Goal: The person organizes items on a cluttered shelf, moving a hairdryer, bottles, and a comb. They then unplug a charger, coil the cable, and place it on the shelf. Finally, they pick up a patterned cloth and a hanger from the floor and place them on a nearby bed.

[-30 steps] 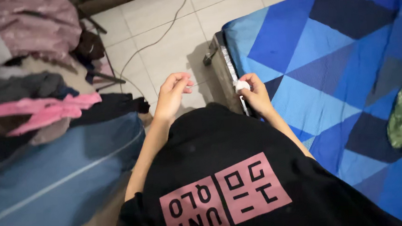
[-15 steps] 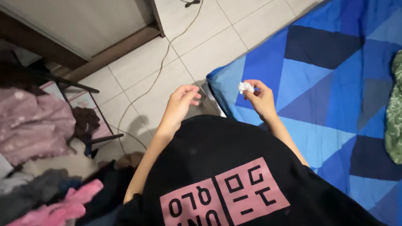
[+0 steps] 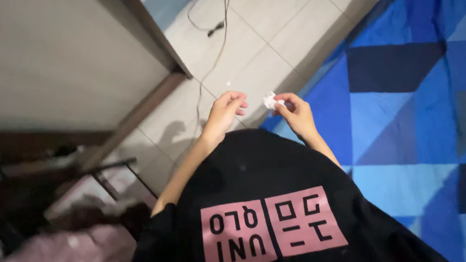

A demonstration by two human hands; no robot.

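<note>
The right hand (image 3: 295,112) pinches a small crumpled white paper wad (image 3: 269,100) at its fingertips, above the tiled floor (image 3: 270,42) beside the blue patchwork bedsheet (image 3: 403,99), while the left hand (image 3: 225,112), loosely curled and empty, hovers just left of it.

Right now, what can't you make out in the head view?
- White wad in right hand: too small to identify.
- Left hand: fingers curled, contents unclear.
- Cable: cut off at top edge.
- Clutter lower left: motion-blurred.
- Person's legs: hidden by black shirt.
</note>
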